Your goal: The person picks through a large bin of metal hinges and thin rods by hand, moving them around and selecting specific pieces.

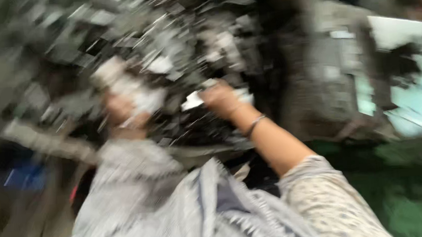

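Scraps of pale material (193,100), white and flat, are seen at the fingertips of the right hand (221,100); the frame is heavily motion-blurred, so their kind cannot be told. The right hand is raised in front of the body with its fingers curled together on the white piece, which juts out to the hand's left side. A thin dark bracelet (254,125) is worn at the right wrist, and the forearm is bare up to a pale, finely patterned sleeve (328,199).

The left hand (120,110) is held at about the same height, just left of the right hand, and is pressed against a crumpled whitish wad (141,96); whether its fingers are closed on the wad cannot be told through the blur. The left arm is covered by a grey patterned sleeve (135,169).

Behind both hands a large heap of dark and grey shreds (164,32) fills the upper middle of the view. A striped grey scarf (213,208) hangs at the lower centre. Green ground (418,197) is seen at lower right, and a grey boxy machine (338,73) stands at right.
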